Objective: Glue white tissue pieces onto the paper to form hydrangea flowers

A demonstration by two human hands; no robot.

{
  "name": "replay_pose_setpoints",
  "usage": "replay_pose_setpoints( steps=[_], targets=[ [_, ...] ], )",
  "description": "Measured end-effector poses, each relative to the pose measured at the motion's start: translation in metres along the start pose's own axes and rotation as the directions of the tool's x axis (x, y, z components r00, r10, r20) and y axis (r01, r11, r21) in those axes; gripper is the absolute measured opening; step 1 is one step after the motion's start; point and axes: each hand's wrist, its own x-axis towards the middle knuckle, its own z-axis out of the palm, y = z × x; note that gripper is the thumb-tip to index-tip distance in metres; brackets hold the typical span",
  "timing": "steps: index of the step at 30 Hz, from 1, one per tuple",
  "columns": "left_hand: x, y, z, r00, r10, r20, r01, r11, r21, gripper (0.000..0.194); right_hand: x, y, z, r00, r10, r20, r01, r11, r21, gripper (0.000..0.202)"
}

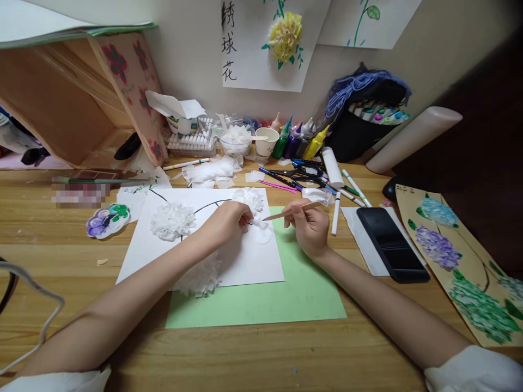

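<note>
My left hand (229,220) is closed in a pinch over the white sheet (143,250), with a small piece of white tissue paper (257,224) at its fingertips. A wooden craft stick (294,210) is gripped in my right hand (310,226), its tip pointing left towards that tissue. Just below lies a pale round patch (261,235) on the sheet. Ruffled white tissue flowers stand on the drawn black branches: one at the left (173,220), one at the top right (249,200), and one at the lower edge (200,277), partly behind my left forearm.
Green paper (257,307) lies beneath the sheet. Behind are a paper cup (267,142), a bowl of tissue pieces (236,142), paint bottles (293,140), scissors (304,174) and pens. A phone (392,245) lies right, a painted palette (107,220) left.
</note>
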Motion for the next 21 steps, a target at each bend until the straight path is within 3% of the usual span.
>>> replay_pose_setpoints(
  steps=[8, 13, 15, 18, 21],
  targets=[
    [0.000, 0.001, 0.000, 1.000, 0.017, -0.004, -0.017, 1.000, 0.001, 0.028, 0.005, -0.005, 0.004, 0.987, -0.091, 0.132, 0.109, 0.984, -0.140, 0.032],
    [-0.001, 0.000, 0.000, 0.999, 0.030, -0.014, -0.030, 1.000, 0.000, 0.028, 0.025, -0.019, 0.008, 0.947, -0.059, 0.316, 0.166, 0.931, -0.324, 0.032],
    [-0.001, 0.000, 0.000, 0.999, 0.032, -0.019, -0.032, 0.999, -0.003, 0.028, 0.035, -0.027, 0.007, 0.908, 0.027, 0.419, 0.122, 0.938, -0.326, 0.023],
    [-0.001, 0.000, 0.000, 0.999, 0.038, -0.019, -0.038, 0.999, -0.010, 0.029, 0.048, -0.039, 0.001, 0.795, 0.161, 0.585, 0.024, 0.955, -0.296, 0.019],
    [-0.001, 0.000, 0.000, 0.999, 0.036, -0.011, -0.036, 0.999, -0.025, 0.029, 0.057, -0.046, -0.004, 0.711, 0.228, 0.665, -0.033, 0.956, -0.293, 0.021]
  ],
)
